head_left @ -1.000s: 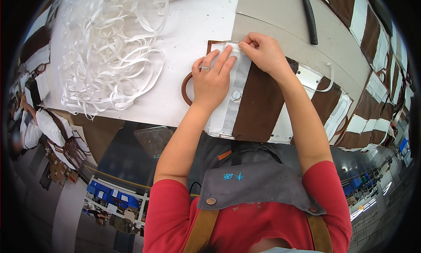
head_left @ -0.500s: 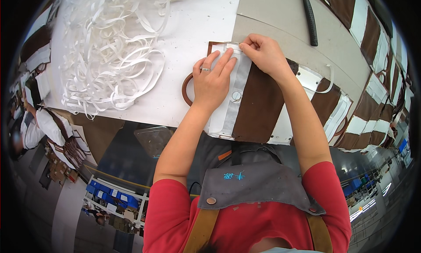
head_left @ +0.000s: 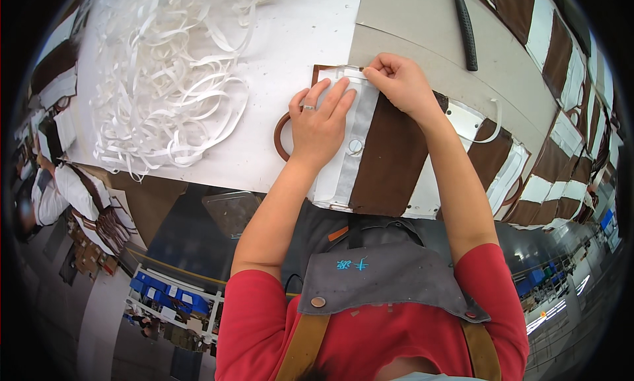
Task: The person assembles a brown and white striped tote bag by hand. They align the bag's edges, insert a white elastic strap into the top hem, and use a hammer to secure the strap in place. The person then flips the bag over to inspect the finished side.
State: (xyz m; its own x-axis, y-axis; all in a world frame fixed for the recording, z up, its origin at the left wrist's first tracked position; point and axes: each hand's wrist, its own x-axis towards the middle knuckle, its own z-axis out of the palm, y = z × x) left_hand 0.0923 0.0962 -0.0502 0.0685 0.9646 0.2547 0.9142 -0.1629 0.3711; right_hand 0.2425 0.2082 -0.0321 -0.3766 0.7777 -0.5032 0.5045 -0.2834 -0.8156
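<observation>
In front of me lies a brown and white bag panel (head_left: 393, 153), with a brown loop handle (head_left: 281, 137) at its left and a round fastener (head_left: 355, 145) on its grey band. My left hand (head_left: 319, 127) rests flat on the white part, fingers apart, pressing it down. At the panel's far edge, my right hand (head_left: 398, 80) has thumb and forefinger pinched together on the end of a narrow white strip (head_left: 355, 73). The fingertips hide part of that strip.
A tangled heap of white tape (head_left: 175, 84) covers the table's left side. A black-handled tool (head_left: 466, 34) lies beyond the panel. More brown and white panels (head_left: 548, 176) are stacked at right. Another person (head_left: 49, 196) is at far left.
My right hand has shifted very slightly nearer to me, still pinched at the panel's far edge. The left hand stays almost in place.
</observation>
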